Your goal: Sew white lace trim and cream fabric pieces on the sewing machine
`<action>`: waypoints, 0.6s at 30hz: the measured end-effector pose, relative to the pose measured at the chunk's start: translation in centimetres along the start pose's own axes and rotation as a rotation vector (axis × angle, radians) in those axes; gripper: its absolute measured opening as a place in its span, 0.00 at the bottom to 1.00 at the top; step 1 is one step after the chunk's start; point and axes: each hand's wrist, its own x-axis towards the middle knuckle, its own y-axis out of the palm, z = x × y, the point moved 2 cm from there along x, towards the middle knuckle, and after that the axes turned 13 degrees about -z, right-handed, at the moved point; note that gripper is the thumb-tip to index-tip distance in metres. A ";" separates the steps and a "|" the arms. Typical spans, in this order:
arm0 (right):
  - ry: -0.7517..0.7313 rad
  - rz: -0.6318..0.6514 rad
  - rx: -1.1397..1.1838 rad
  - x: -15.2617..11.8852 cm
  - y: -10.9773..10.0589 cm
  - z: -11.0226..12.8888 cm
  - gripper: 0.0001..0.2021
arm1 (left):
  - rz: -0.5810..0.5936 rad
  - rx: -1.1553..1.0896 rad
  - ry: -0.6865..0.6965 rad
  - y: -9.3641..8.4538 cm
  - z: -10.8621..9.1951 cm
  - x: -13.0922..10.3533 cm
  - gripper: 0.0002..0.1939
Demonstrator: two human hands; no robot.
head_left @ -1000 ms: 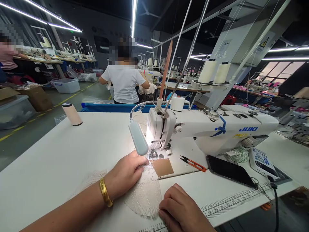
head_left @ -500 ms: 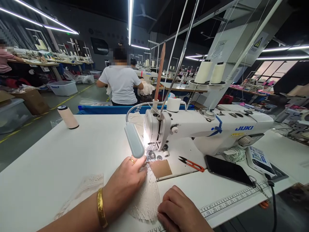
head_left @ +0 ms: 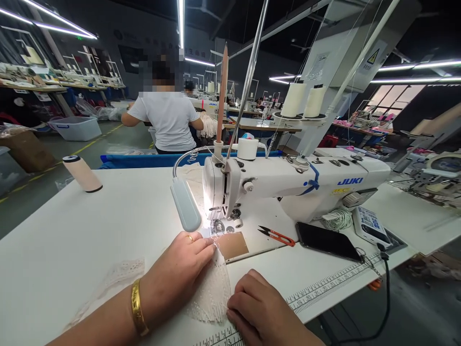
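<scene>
A cream lace fabric piece (head_left: 211, 298) with a scalloped, fringed edge lies in front of the white sewing machine (head_left: 266, 182), its far end by the presser foot (head_left: 217, 227). My left hand (head_left: 185, 266), with a ring and a gold bangle, presses on that end just before the foot, fingers closed together on the cloth. My right hand (head_left: 264, 307) is curled at the fabric's right edge, its fingertips against the cloth; exactly what they pinch is partly hidden. More lace (head_left: 120, 276) lies left of my forearm. A grey lamp (head_left: 185, 206) lights the needle area.
Orange thread snips (head_left: 277, 236), a black phone (head_left: 327, 241) and a white boxy device (head_left: 370, 227) lie to the right. A ruler strip (head_left: 334, 276) runs along the front edge. A peach thread cone (head_left: 82, 174) stands at left. A person in white (head_left: 165, 120) sits ahead.
The whole view has shifted, so the machine and table appear further left. My left fingers now lie flatter over the fabric, with the thumb less visible. My right hand stays by the fabric's edge.
</scene>
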 end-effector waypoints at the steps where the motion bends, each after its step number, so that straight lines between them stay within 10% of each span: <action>1: 0.009 0.002 0.001 0.0 0.0 0.0 0.07 | -0.003 -0.005 0.003 -0.1 0.0 0.0 0.13; 18: 0.130 0.176 -0.023 3.8 -2.6 -1.0 0.16 | -0.108 0.048 0.089 0.4 -0.2 -0.5 0.15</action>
